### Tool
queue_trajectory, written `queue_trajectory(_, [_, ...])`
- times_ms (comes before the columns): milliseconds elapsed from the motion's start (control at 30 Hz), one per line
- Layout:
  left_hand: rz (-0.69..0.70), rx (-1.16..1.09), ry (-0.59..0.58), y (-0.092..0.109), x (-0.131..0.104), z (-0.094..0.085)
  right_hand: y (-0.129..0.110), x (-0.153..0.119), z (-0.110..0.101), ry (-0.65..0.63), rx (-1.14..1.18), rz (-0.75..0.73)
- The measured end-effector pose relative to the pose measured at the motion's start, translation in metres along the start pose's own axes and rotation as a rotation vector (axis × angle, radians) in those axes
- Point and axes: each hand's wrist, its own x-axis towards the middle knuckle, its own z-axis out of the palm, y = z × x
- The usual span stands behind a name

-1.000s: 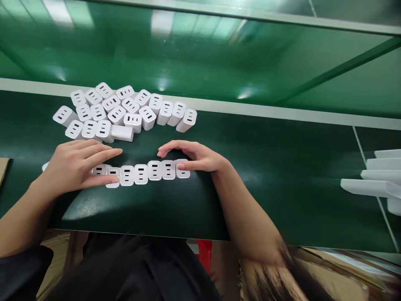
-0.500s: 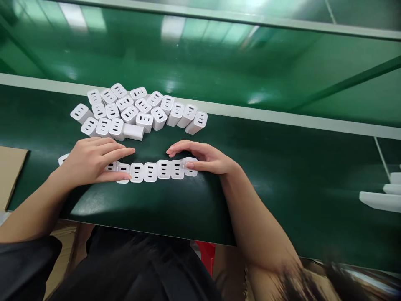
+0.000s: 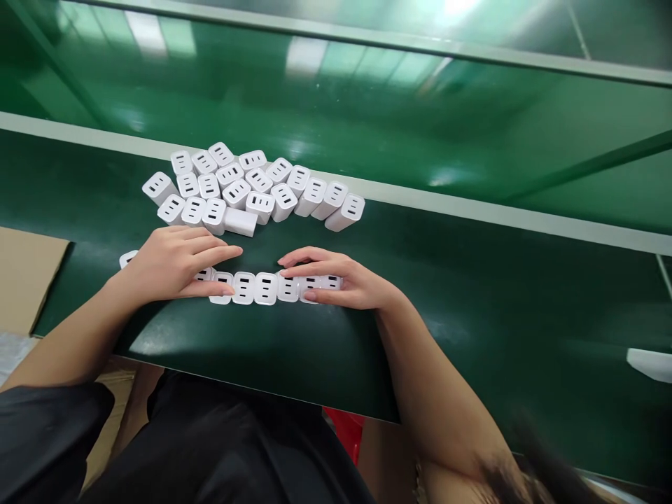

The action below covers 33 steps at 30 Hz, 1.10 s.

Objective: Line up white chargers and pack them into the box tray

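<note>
Broadly, a green workbench (image 3: 472, 350) fills the view; a cardboard sheet (image 3: 31, 276) lies at its left; toward the back, a cluster of white three-port USB chargers (image 3: 229, 175) stands on end, port faces up, long axes roughly upright; nearer the person, a row of matching chargers (image 3: 265, 288) runs left to right, sides touching where visible, port faces also up, the bodies mostly hidden beneath; the left hand (image 3: 176, 264) covers much of the row's left part, fingers extended beyond it and thumb parted from them along the near side; the right hand (image 3: 346, 280) straddles the right end, fingers loosely curved on the far side, thumb at the near side, a moderate gap between; whether either hand grips any charger, I cannot tell; at the cluster's near edge, one toppled charger (image 3: 240, 222) lies flat, its long axis running left to right, its ports unseen.
</note>
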Motion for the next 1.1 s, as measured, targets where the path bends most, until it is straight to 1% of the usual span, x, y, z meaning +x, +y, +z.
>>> queue_trajectory(167, [0.015,0.019,0.015,0.0011,0.0021,-0.0002,-0.0012,0.0017,0.0003,-0.011,0.037,-0.02])
queue_trajectory(267, [0.026,0.023,0.028,0.0018,0.0026,0.0005,-0.0025,0.0034,0.0003,-0.017,0.032,-0.008])
queue_trajectory(533, [0.012,0.011,-0.005,0.0019,0.0016,0.0035,-0.0045,0.0041,0.0006,-0.004,0.039,0.0])
queue_trajectory(733, [-0.031,0.002,-0.042,0.0031,0.0019,0.0036,-0.003,0.0039,0.0009,-0.006,0.039,-0.012])
queue_trajectory(1000, [-0.015,-0.004,-0.021,0.0025,0.001,0.0046,-0.0037,0.003,-0.0009,-0.024,0.037,0.025])
queue_trajectory(1067, [0.004,0.008,-0.006,0.0022,0.0011,0.0034,-0.0028,0.0013,-0.0026,-0.004,0.036,0.027])
queue_trajectory(1100, [0.009,0.017,0.0,0.0021,0.0012,0.0027,-0.003,0.0004,-0.0032,0.032,0.029,0.026])
